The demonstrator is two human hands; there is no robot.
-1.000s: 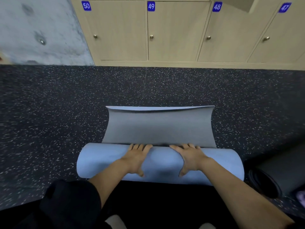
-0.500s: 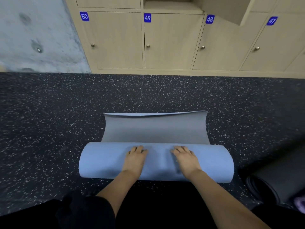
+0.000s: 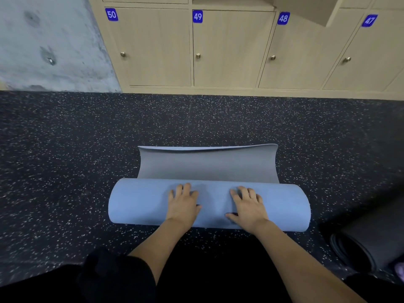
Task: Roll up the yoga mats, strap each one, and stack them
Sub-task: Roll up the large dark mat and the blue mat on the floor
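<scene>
A light blue yoga mat (image 3: 140,200) lies on the speckled floor as a thick roll, with a short unrolled tail (image 3: 207,165) showing its grey underside beyond it; the tail's far edge curls up. My left hand (image 3: 182,203) presses flat on top of the roll left of centre. My right hand (image 3: 248,205) presses flat on it right of centre, fingers pointing away from me. A black rolled mat (image 3: 369,239) lies at the right, its coiled end facing me.
Pale wooden lockers (image 3: 229,49) numbered 50 to 47 line the far wall, with a locker door hanging open at the top right. A concrete wall (image 3: 48,44) stands at the far left. Dark speckled floor (image 3: 65,149) surrounds the mat. My dark-clothed knees fill the bottom edge.
The roll has moved away from me toward the lockers and the unrolled tail has become shorter. Both hands have shifted from the roll's far side onto its top.
</scene>
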